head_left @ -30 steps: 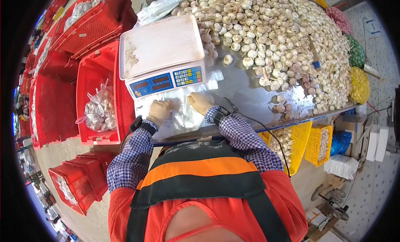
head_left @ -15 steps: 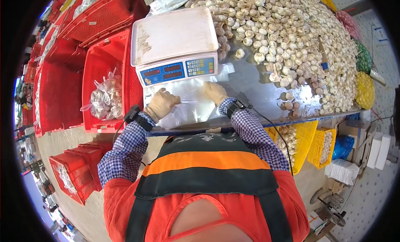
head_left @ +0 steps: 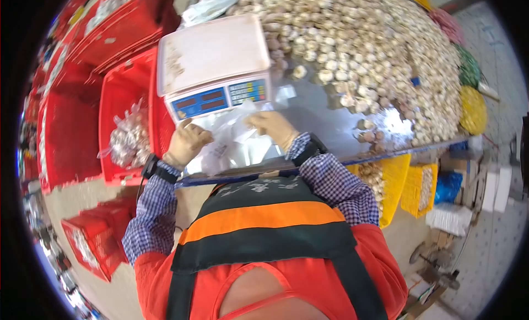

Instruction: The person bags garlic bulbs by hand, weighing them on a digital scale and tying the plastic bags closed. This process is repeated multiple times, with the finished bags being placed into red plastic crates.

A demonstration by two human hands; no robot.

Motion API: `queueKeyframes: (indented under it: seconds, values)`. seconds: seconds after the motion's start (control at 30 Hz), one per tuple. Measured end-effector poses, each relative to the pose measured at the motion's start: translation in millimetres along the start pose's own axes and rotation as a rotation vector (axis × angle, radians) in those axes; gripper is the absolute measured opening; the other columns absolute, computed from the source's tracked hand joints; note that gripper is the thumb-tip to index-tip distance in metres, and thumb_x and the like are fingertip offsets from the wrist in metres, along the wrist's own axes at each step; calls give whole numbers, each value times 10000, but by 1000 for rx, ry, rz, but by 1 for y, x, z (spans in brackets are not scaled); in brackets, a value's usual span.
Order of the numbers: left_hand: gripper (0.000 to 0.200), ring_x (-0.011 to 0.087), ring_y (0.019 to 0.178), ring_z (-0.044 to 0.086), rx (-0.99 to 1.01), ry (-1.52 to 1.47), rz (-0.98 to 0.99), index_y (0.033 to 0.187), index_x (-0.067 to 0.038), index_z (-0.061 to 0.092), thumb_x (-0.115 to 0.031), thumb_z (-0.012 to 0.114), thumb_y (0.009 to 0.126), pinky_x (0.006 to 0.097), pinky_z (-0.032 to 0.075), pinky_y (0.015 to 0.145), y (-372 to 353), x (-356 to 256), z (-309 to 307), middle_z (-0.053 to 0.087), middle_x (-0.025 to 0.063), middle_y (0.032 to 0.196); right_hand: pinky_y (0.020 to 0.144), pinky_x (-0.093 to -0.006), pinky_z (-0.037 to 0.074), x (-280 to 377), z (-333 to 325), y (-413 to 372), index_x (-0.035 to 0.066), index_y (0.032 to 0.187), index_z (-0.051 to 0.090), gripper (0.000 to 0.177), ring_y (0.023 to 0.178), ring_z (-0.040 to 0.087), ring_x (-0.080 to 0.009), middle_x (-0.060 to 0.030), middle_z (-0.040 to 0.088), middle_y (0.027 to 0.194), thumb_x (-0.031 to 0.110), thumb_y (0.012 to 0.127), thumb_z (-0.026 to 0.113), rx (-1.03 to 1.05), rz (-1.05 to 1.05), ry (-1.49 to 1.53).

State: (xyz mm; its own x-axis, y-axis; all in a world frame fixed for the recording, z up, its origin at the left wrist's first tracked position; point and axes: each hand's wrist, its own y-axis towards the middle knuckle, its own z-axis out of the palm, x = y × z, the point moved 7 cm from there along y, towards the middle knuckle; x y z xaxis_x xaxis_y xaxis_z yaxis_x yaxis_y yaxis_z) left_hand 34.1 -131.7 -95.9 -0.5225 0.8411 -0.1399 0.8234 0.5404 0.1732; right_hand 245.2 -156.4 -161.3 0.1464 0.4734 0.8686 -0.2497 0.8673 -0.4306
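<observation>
Between my gloved hands, at the table's near edge, a thin clear plastic bag [head_left: 219,146] is raised and crumpled. My left hand [head_left: 188,143] is closed at the bag's left side, with its fingers curled around the edge. On the other side my right hand [head_left: 273,127] pinches the bag's upper right part. Just beyond both hands stands a white weighing scale [head_left: 214,51] with a blue keypad panel and a bare, stained pan. To the right, loose garlic bulbs [head_left: 352,50] are heaped across the metal table [head_left: 314,130].
Red crates [head_left: 71,138] stand at the left, one holding bagged garlic [head_left: 131,138]. More plastic bags [head_left: 212,6] lie behind the scale. Yellow crates [head_left: 395,190] with garlic sit below the table's right side. Mesh sacks [head_left: 473,110] line the far right edge.
The plastic lay flatter on the table earlier; now it is lifted and bunched between my hands. My right hand has moved slightly left and nearer the body. The whole view has shifted a little.
</observation>
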Motion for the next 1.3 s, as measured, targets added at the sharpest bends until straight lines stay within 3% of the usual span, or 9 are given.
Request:
queueKeyframes:
  seconds: [0.3,0.47,0.5,0.67,0.8,0.87,0.97,1.23,1.3]
  values:
    - [238,194,875,583,-326,-1053,-383,930,-45,606,-80,750,744,281,445,815,99,-93,-9,630,73,915,631,-233,457,46,-15,-61,5,788,600,197,687,551,-87,-30,615,725,160,824,716,-269,-252,-64]
    - [119,182,806,576,-442,-852,-399,776,-52,594,-29,709,762,295,450,766,111,-69,-14,621,56,819,764,-268,465,6,-134,-101,42,897,603,121,854,585,-126,-22,604,893,163,897,611,-539,-517,222]
    - [118,197,788,579,-486,-705,-380,770,-63,594,-24,704,749,316,455,747,103,-45,-6,620,55,809,759,-295,483,15,-141,-124,27,927,596,167,896,603,-156,-41,608,924,193,908,607,-541,-431,801]
    - [331,287,1008,542,-99,-87,-262,969,-76,601,-230,736,708,473,363,911,123,-52,20,625,74,1024,743,-272,467,35,-171,-151,-10,953,569,263,832,585,-140,-51,607,866,247,915,609,-826,-294,-276]
    - [522,296,987,581,-444,-450,-20,1087,-55,617,-434,706,740,443,397,917,196,-145,-50,639,121,1032,647,-258,449,78,-126,-142,13,921,542,214,671,536,-112,-15,558,720,225,944,562,-580,-535,-193]
    - [407,281,831,627,109,-328,99,1044,-56,643,-350,694,767,414,451,840,220,-169,-14,655,134,927,612,-244,430,81,-128,-147,19,918,545,199,641,517,-97,-6,546,709,215,945,559,-556,-442,4]
    - [270,265,708,633,96,-364,22,975,-56,656,-255,661,792,389,484,741,224,-165,-10,653,140,844,542,-213,384,69,-155,-153,38,896,555,164,584,477,-61,14,531,701,196,938,569,-552,-399,366]
    - [156,249,761,617,-37,17,-74,965,-53,597,-126,610,828,343,488,669,216,-168,-15,614,90,784,583,-383,470,79,-147,-141,76,862,588,151,683,623,-293,-138,613,698,193,811,669,-559,-356,-904]
    - [128,229,755,602,95,-920,-329,927,-22,579,-145,553,903,317,486,696,194,-162,12,623,85,852,629,-412,486,71,-168,-135,89,871,621,107,759,637,-299,-127,637,766,174,806,624,-792,-284,-1242]
